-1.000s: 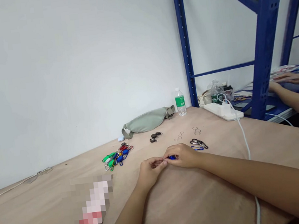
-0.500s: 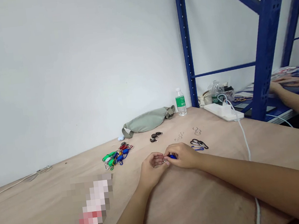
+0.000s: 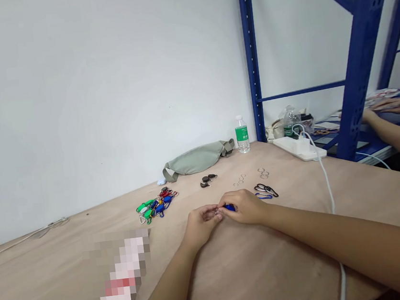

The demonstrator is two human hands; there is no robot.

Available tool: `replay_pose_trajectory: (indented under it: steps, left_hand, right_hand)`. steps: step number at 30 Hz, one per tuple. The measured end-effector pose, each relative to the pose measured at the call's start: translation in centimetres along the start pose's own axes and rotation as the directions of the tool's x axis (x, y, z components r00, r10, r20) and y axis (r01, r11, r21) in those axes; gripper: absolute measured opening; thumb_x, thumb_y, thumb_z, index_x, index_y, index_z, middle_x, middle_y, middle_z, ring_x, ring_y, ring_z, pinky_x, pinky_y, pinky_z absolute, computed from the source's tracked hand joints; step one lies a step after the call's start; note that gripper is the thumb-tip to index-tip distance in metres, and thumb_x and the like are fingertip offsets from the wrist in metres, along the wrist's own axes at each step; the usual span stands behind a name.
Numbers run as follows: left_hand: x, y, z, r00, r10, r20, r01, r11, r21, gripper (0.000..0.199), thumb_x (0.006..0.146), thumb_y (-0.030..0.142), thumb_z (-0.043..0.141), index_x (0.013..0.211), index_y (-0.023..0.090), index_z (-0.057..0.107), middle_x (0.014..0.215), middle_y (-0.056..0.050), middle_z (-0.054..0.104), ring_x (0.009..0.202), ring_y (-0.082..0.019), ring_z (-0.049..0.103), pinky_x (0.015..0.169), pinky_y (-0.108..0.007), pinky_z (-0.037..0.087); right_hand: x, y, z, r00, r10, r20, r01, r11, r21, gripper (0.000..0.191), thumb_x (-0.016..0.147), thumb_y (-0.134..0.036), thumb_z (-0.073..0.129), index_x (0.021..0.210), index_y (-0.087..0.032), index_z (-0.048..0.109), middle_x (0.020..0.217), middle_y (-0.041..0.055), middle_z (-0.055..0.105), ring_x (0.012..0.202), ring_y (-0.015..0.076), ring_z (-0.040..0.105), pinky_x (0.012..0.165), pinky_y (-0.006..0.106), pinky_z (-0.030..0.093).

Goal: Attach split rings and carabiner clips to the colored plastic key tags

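My right hand (image 3: 245, 207) pinches a blue badge reel (image 3: 230, 207), mostly covered by the fingers. The fingertips of my left hand (image 3: 202, 224) are closed on a small silver metal ring (image 3: 217, 211) beside the reel; whether the two are joined I cannot tell. Just right of my right hand lie a blue carabiner (image 3: 264, 196) and black carabiners (image 3: 266, 189). Farther back are several small rings (image 3: 240, 181), larger split rings (image 3: 263, 174) and black reels (image 3: 208, 180). To the left sits a pile of colourful reels with carabiners (image 3: 155, 206).
A grey-green waist bag (image 3: 201, 159) and a water bottle (image 3: 242, 135) stand along the wall. A white power strip (image 3: 299, 148) trails a cable (image 3: 329, 193) under my right forearm. Behind the blue rack post (image 3: 356, 64), another person's arm (image 3: 396, 132) shows. A blurred-out item (image 3: 123, 279) lies front left.
My left fingers have drawn in closer around the small ring, near my right fingertips. The right hand keeps its pinch on the blue reel. The view has shifted slightly.
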State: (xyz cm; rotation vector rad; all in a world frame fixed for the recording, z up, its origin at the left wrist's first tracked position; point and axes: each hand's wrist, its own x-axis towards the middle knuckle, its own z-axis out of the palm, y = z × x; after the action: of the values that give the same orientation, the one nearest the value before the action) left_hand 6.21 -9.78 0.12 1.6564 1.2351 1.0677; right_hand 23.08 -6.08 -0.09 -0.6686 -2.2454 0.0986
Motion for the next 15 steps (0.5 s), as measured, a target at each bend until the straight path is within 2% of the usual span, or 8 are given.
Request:
replay_pose_trajectory:
  steps: [7, 11, 15]
  left_hand:
    - [-0.1, -0.1, 0.4, 0.998, 0.017, 0.058, -0.017, 1.000, -0.002, 0.042, 0.059, 0.023, 0.067, 0.099, 0.012, 0.060, 0.088, -0.009, 0.065, 0.081, -0.017, 0.060, 0.079, -0.031, 0.047]
    - [-0.2, 0.0, 0.6, 0.999, 0.042, 0.016, -0.042, 0.999, -0.010, 0.047, 0.059, 0.019, 0.066, 0.105, 0.014, 0.054, 0.091, -0.009, 0.063, 0.081, -0.015, 0.059, 0.077, -0.030, 0.048]
    - [0.0, -0.1, 0.2, 0.997, 0.048, -0.057, -0.045, 0.997, 0.057, 0.040, 0.060, 0.014, 0.061, 0.098, 0.015, 0.053, 0.095, -0.009, 0.062, 0.077, -0.013, 0.058, 0.073, -0.028, 0.047]
  right_hand:
    - [0.3, 0.2, -0.3, 0.998, 0.060, -0.016, -0.060, 0.998, 0.000, 0.009, 0.073, -0.017, 0.051, 0.074, -0.019, 0.060, 0.073, 0.0019, 0.063, 0.066, 0.0125, 0.056, 0.060, 0.022, 0.039]
    - [0.6, 0.9, -0.4, 0.991, 0.117, -0.070, -0.115, 0.993, 0.028, 0.010, 0.073, -0.020, 0.053, 0.072, -0.019, 0.062, 0.069, 0.0019, 0.064, 0.066, 0.0134, 0.055, 0.061, 0.024, 0.039]
    - [0.7, 1.8, -0.1, 0.958, 0.276, -0.082, -0.262, 0.953, 0.149, 0.015, 0.075, -0.028, 0.050, 0.076, -0.019, 0.062, 0.069, 0.0016, 0.063, 0.056, 0.0111, 0.051, 0.053, 0.022, 0.040]
